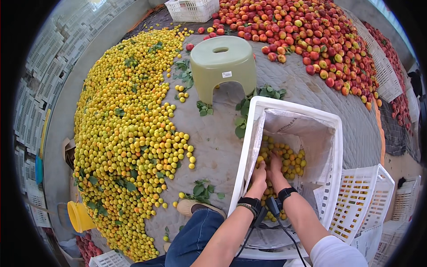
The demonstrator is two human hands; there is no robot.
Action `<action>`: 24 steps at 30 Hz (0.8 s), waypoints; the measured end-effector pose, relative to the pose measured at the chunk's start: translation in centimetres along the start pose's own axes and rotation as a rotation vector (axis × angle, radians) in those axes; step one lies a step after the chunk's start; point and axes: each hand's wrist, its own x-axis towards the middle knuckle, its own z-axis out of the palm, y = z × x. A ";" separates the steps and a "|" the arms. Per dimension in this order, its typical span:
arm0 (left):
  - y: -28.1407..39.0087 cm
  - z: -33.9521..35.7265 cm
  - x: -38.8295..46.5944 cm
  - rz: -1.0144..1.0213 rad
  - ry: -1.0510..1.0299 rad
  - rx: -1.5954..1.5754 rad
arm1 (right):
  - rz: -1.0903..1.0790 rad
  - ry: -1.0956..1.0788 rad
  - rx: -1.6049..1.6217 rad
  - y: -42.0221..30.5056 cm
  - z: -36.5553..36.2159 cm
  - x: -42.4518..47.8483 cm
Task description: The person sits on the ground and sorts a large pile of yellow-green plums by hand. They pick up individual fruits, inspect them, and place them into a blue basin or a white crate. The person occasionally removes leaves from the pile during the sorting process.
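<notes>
Both hands reach down into a white plastic crate (337, 157) lined with printed paper (293, 121). A layer of small yellow-green fruit (295, 163), perhaps plums or apricots, lies on its bottom. My left hand (260, 175) is near the crate's left wall, against the fruit. Just to its right, my right hand (275, 164) points down among the fruit, nearly touching the left. Fingertips on both are partly hidden, so I cannot tell whether either grips a fruit. Each wrist wears a black strap with a device and cable.
A big heap of yellow fruit (126, 133) spreads over the grey quilted cloth (213, 150) at left. Ahead stands a green plastic stool (222, 56) with leaves around it. Red nectarines (293, 30) are piled behind. Another fruit-filled crate (355, 197) adjoins at right; a yellow bucket (78, 217) is lower left.
</notes>
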 end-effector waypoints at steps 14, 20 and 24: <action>-1.7 -2.7 -1.7 -0.221 -0.198 0.033 | -0.365 -0.368 -0.811 0.1 -4.9 0.5; 1.5 -2.9 -6.2 -0.131 -0.362 0.137 | -0.586 -0.477 -1.289 1.5 -11.3 -3.5; 7.3 -3.4 -13.2 0.024 -0.532 0.115 | -0.319 -0.421 -1.362 0.8 -10.8 -5.3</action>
